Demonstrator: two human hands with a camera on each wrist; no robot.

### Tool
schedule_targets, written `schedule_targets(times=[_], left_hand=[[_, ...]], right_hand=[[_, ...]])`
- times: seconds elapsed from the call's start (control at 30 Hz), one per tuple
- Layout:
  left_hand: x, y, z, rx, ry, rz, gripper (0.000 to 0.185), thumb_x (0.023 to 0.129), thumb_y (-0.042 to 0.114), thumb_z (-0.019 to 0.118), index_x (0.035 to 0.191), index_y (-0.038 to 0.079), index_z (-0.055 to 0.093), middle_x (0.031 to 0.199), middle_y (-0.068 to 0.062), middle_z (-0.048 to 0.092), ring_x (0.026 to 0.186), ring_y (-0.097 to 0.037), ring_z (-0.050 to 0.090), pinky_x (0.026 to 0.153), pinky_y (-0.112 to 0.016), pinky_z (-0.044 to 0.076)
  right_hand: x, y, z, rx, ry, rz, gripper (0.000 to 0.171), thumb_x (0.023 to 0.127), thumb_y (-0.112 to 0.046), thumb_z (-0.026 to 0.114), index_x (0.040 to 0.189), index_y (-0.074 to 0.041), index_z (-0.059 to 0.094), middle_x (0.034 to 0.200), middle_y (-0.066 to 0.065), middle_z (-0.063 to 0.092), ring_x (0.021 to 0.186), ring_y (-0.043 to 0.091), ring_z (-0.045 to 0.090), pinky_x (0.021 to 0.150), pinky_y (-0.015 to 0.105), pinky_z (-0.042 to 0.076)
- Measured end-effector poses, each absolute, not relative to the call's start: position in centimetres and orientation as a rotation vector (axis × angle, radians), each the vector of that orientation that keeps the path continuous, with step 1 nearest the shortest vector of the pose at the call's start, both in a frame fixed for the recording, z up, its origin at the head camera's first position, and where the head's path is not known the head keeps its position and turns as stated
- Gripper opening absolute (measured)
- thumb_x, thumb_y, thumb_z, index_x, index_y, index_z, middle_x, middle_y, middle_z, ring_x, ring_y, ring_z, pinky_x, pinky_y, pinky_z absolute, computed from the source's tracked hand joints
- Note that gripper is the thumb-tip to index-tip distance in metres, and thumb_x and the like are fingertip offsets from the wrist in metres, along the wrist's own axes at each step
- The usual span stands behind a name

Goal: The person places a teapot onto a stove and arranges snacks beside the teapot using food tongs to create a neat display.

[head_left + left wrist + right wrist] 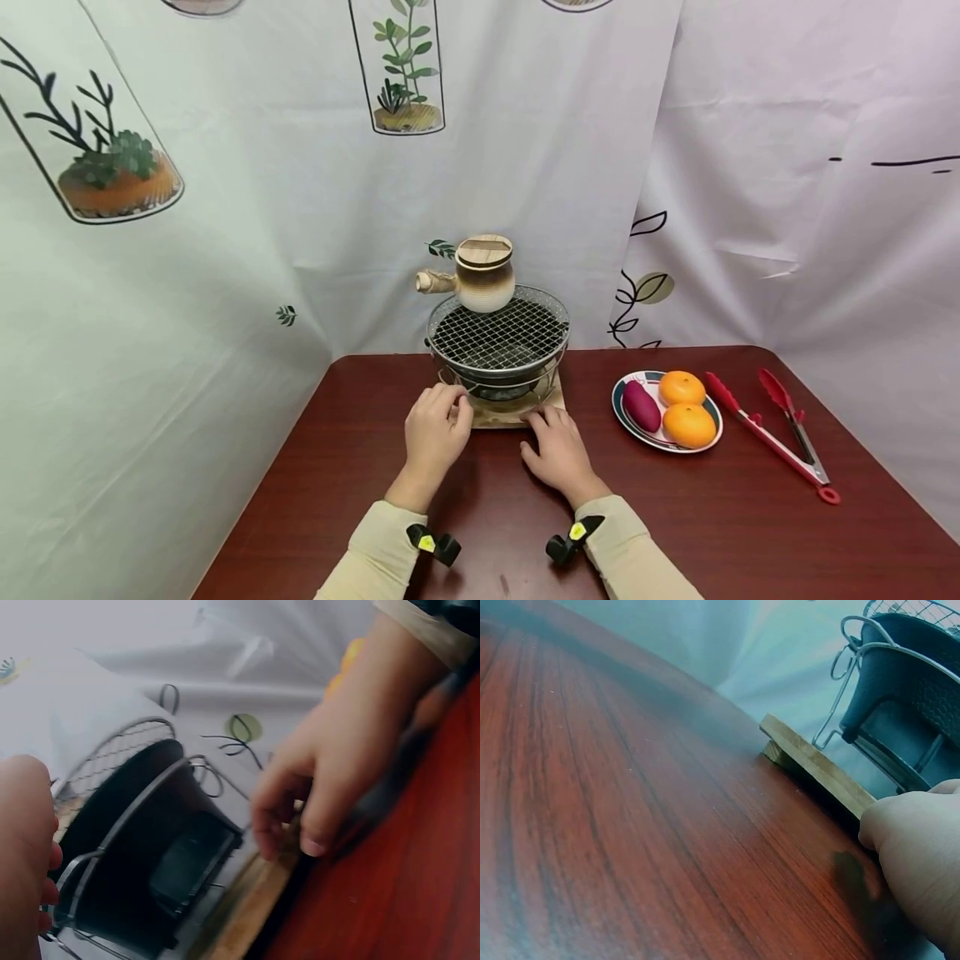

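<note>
A round charcoal grill with a black wire mesh stands on a wooden board, in a thin wire frame. On the mesh's back part sits a small brown-and-cream clay pot with a wooden lid and side handle. My left hand has its fingers bent at the grill's front-left side, beside the wire frame; whether they pinch the wire I cannot tell. At the board's front-right edge my right hand rests its fingertips, thumb spread apart. That hand shows loosely bent fingers over the board edge in the left wrist view.
To the right, a plate holds two oranges and a purple sweet-potato-like piece. Red-tipped tongs lie spread beyond it. A white printed curtain hangs behind the dark red table.
</note>
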State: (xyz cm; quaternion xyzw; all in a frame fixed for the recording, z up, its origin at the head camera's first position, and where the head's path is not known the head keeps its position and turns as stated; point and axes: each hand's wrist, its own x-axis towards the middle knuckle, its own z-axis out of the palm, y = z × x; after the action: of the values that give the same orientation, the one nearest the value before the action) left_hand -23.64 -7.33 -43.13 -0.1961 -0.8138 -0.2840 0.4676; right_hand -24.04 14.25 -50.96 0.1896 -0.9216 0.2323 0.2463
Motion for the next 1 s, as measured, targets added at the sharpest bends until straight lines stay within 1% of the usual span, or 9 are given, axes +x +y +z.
schedule_targets(times=[0.17,0.4,0.6,0.8,1.0], left_hand=[[-23.4,-7.2,-44.3,-0.51,-1.99,-0.695,0.011,0.089,0.012,0.061,0.086,0.012,0.072,0.082,0.001,0.068,0.071,-0.02,0.061,0.063,-0.04,0.053],[-23.6,-6.6,-46.1,-0.532,-2.021,-0.683,0.011,0.088,0.012,0.062,0.086,0.012,0.073,0.082,0.002,0.068,0.07,-0.019,0.061,0.059,-0.039,0.053],[-23.9,-6.0,-47.5,-0.504,-2.165,-0.688,0.012,0.087,0.016,0.065,0.091,0.012,0.076,0.09,0.001,0.071,0.079,-0.022,0.064,0.066,-0.042,0.055],[-24.2,-5.8,-48.4,-0.465,-2.22,-0.691,0.012,0.085,0.016,0.067,0.091,0.011,0.076,0.089,-0.002,0.069,0.082,-0.026,0.062,0.069,-0.043,0.055],[-24.6,-5.5,-48.8,-0.512,-2.239,-0.681,0.014,0.084,0.015,0.068,0.093,0.009,0.077,0.093,-0.006,0.07,0.086,-0.03,0.062,0.077,-0.044,0.053]], right_hand=[[-24.0,14.0,-50.9,0.539,-2.524,0.644,0.039,0.083,-0.021,0.074,0.12,-0.012,0.068,0.12,0.01,0.058,0.118,0.036,0.052,0.102,0.055,0.041],[-23.8,14.1,-50.6,0.519,-2.543,0.623,0.039,0.084,-0.021,0.075,0.121,-0.011,0.068,0.12,0.011,0.058,0.119,0.036,0.052,0.102,0.055,0.041],[-23.7,14.3,-50.4,0.512,-2.539,0.629,0.04,0.082,-0.02,0.076,0.12,-0.01,0.069,0.121,0.013,0.059,0.118,0.037,0.052,0.102,0.056,0.041],[-23.7,14.2,-50.4,0.529,-2.544,0.625,0.04,0.083,-0.021,0.075,0.121,-0.009,0.068,0.121,0.013,0.059,0.118,0.037,0.052,0.102,0.056,0.04],[-23.9,14.4,-50.4,0.53,-2.546,0.597,0.04,0.083,-0.021,0.076,0.121,-0.01,0.068,0.121,0.013,0.058,0.118,0.037,0.052,0.103,0.056,0.04]])
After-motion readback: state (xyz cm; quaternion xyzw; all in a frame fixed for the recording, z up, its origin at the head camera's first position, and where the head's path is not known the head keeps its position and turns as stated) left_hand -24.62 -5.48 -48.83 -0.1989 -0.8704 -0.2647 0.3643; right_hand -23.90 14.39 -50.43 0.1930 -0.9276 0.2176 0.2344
